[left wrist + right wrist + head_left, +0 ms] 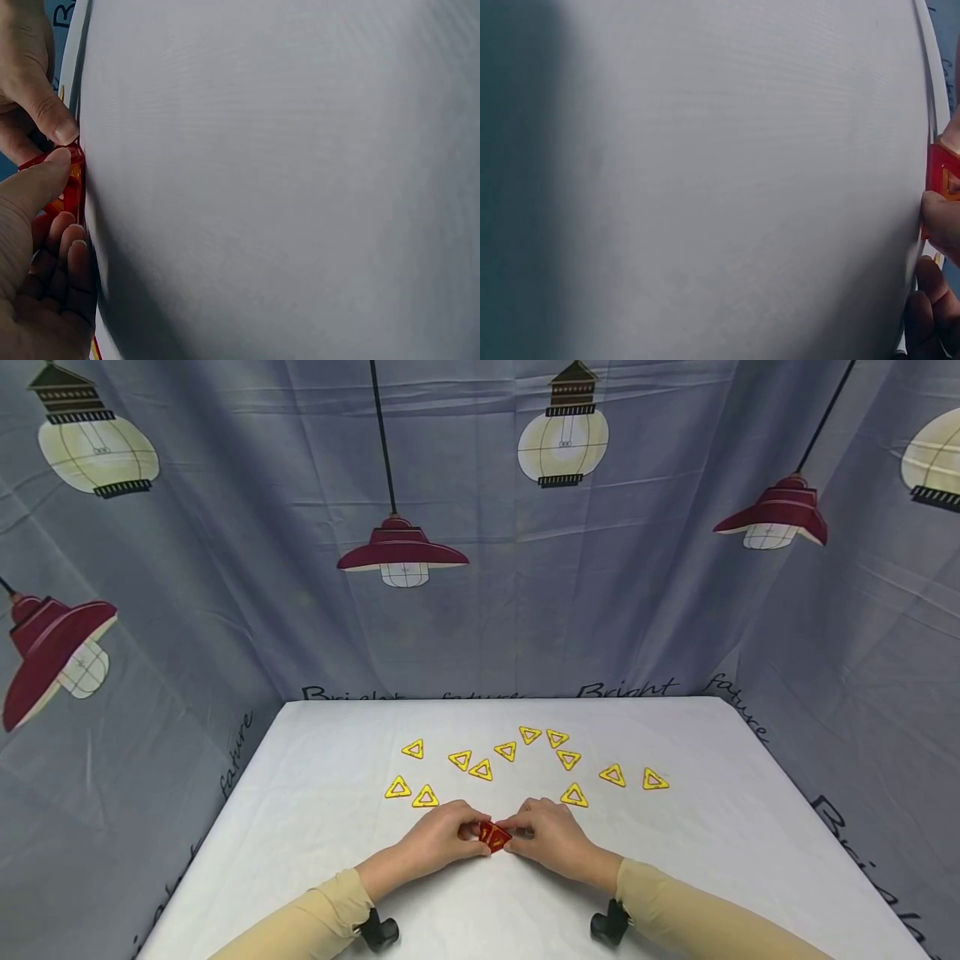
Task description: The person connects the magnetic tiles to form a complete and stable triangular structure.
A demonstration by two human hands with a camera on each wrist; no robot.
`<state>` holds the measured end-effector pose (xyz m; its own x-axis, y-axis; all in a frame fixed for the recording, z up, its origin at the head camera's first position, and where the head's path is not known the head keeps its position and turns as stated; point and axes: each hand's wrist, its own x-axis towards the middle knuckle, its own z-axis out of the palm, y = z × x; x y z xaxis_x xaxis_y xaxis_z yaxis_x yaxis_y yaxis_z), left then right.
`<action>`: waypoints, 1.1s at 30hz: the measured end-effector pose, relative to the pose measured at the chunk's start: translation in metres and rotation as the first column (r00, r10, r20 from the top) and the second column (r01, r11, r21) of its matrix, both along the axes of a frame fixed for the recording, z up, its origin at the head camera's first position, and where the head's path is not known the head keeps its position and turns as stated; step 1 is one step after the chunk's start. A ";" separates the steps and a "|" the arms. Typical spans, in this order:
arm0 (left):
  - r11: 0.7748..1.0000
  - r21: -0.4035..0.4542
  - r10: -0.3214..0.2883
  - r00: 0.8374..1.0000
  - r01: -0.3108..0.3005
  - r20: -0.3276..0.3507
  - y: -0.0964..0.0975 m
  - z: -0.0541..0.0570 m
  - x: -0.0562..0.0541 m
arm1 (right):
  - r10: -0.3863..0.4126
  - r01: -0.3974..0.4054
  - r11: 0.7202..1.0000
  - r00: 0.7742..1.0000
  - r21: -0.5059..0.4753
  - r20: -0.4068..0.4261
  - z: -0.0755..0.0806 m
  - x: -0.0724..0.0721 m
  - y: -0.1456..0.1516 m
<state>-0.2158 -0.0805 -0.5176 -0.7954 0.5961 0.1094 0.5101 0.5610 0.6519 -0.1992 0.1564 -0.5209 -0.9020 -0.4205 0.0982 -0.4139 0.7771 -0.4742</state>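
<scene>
Between both hands, close over the white table, is a small cluster of red translucent triangle tiles set at angles to each other. My left hand pinches its left side between thumb and fingers. The right hand pinches the opposite side. In the left wrist view, the left thumb presses the red tiles, and the other thumb meets their upper end. Only an edge of the red tiles shows in the right wrist view, beside the right thumb.
Beyond the hands, several yellow triangle frames lie flat and scattered, among them a left one, a middle one and a far-right one. A grey-blue curtain printed with lamps hangs behind and beside the table.
</scene>
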 end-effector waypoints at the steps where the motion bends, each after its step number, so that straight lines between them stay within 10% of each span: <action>1: 1.000 0.006 0.001 1.000 -0.001 0.007 0.000 0.000 0.000 | -0.001 0.001 1.000 1.000 -0.004 0.002 0.000 0.000 0.000; 12: 0.999 0.054 -0.010 0.996 0.006 0.086 0.000 -0.003 -0.004 | -0.006 0.006 1.000 1.000 -0.005 -0.016 -0.003 0.000 -0.001; 33: 1.000 -0.022 -0.002 1.000 0.002 0.027 -0.002 -0.001 0.001 | -0.016 0.016 1.000 1.000 0.014 0.001 -0.003 0.001 -0.003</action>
<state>-0.2149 -0.0827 -0.5187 -0.7967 0.5997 0.0747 0.4936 0.5745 0.6529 -0.1985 0.1532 -0.5242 -0.9085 -0.4077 0.0919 -0.4014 0.7898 -0.4637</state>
